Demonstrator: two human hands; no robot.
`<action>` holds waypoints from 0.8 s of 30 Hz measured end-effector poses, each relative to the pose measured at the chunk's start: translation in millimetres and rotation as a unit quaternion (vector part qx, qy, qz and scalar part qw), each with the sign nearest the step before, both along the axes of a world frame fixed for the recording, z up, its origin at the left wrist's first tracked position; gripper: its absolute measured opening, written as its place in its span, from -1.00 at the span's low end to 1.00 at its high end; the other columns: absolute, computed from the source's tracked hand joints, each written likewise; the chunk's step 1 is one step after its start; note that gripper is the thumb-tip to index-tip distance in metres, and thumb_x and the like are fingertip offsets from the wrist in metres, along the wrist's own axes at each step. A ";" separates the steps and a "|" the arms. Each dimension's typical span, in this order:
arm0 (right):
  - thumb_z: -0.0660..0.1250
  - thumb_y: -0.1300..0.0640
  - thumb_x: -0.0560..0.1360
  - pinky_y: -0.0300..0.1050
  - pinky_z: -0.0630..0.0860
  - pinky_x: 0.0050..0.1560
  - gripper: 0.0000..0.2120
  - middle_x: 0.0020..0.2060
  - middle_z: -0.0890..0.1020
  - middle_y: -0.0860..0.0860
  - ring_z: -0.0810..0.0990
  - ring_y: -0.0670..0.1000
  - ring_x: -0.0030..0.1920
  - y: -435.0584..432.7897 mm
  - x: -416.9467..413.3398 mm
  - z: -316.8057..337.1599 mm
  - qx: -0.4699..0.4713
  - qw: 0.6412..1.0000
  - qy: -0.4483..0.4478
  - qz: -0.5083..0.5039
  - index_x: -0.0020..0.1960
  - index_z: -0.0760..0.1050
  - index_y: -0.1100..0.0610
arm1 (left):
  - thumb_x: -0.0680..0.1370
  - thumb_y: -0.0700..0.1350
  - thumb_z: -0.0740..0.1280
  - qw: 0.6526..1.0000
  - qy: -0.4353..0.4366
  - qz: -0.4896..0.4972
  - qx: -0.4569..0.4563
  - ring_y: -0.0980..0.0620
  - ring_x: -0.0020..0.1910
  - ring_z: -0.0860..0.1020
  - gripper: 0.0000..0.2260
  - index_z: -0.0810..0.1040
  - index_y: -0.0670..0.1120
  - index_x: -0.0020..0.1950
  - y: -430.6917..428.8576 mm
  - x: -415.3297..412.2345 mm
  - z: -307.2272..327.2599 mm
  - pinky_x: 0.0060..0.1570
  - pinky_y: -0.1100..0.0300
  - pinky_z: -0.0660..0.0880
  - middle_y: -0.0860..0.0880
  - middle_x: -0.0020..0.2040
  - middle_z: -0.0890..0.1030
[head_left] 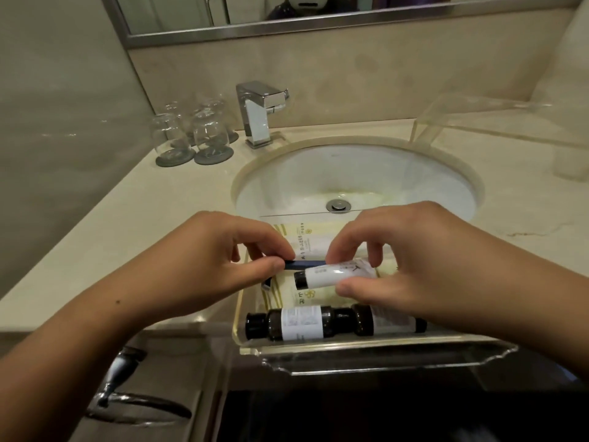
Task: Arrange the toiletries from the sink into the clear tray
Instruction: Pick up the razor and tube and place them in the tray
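Observation:
A clear tray (251, 346) sits on the counter's front edge, before the sink basin (350, 177). Two dark bottles (296, 323) with white labels lie end to end along its front wall. Pale yellow sachets (306, 240) lie flat on its floor. My right hand (398, 266) pinches a white tube with a black cap (331, 275) over the tray's middle. My left hand (216, 269) pinches the end of a dark blue razor (302, 264), which runs across behind the tube; part of it is hidden by the fingers.
Upturned glasses (194, 135) on grey coasters stand at the back left, beside the chrome tap (258, 116). A clear acrylic stand (497, 122) rises at the back right. A mirror (287, 14) hangs above. A drawer handle (127, 387) shows below the counter.

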State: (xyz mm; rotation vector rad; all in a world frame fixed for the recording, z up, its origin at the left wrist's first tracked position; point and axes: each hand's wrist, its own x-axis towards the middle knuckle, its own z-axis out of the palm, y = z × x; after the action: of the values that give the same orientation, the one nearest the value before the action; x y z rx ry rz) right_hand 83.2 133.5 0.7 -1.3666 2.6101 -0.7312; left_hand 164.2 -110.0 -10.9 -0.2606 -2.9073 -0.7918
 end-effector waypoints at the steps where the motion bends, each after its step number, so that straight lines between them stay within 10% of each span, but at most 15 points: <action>1: 0.41 -0.25 0.37 -0.35 0.41 -0.13 -0.81 -0.16 0.57 -0.34 0.54 -0.26 -0.06 -3.0 0.9 -1.2 0.005 1.000 0.000 -0.002 -0.05 0.57 -0.28 | 0.48 0.08 0.40 1.000 -0.001 0.002 -0.002 0.22 -0.07 0.64 -0.85 0.72 0.23 0.00 -0.9 0.0 -1.4 -0.14 0.29 0.51 0.29 -0.13 0.71; 24: 0.48 -0.09 0.46 -0.39 0.40 -0.28 -0.90 -0.32 0.57 -0.27 0.57 -0.25 -0.21 -43.7 13.2 -9.1 -0.001 0.999 -0.022 0.038 -0.02 0.70 -0.23 | 0.53 0.10 0.37 1.000 0.024 0.011 0.015 0.18 -0.01 0.59 -0.86 0.72 0.27 0.00 -4.7 12.0 -11.6 -0.16 0.28 0.47 0.26 -0.09 0.67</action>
State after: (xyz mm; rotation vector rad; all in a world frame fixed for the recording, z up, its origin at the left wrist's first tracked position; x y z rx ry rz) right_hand 96.4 89.8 -8.4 -1.4239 2.5093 -0.7460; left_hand 176.3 -114.7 -22.6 -0.2414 -2.8465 -0.8147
